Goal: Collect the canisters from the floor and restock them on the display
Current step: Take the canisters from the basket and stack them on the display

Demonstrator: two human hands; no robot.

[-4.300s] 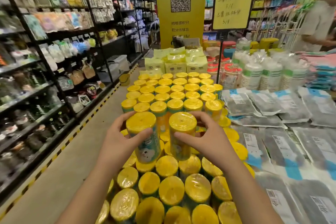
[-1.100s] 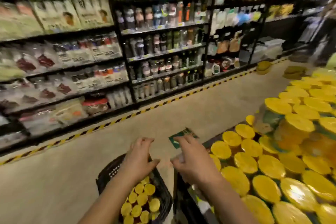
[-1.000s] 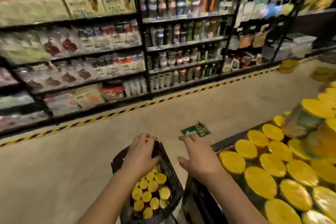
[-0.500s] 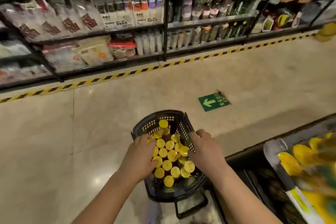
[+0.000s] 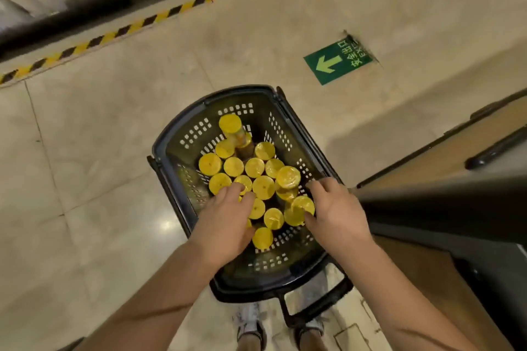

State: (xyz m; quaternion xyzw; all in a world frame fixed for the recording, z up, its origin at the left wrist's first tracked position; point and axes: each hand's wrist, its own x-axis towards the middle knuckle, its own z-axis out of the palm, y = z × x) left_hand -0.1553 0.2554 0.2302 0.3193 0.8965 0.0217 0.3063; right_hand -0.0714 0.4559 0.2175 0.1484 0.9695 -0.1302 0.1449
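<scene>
A black plastic basket (image 5: 182,137) stands on the floor below me, holding several upright canisters (image 5: 263,186) with yellow lids. One canister (image 5: 230,124) at the far end stands higher than the rest. My left hand (image 5: 228,219) reaches into the basket, its fingers lying fairly straight on the lids at the near left. My right hand (image 5: 336,208) is at the basket's right side, thumb and fingers curled round a yellow-lidded canister (image 5: 299,209). The display of canisters is out of view.
The dark base and edge of the display stand (image 5: 427,202) run along the right. A green exit arrow sticker (image 5: 338,61) lies on the beige tile floor beyond the basket. Yellow-black tape (image 5: 137,25) and shelving border the far side. My shoes (image 5: 251,325) show below the basket.
I have turned from the display and looked down at the basket. Both hands have dropped into it, from above the rim down onto the canisters.
</scene>
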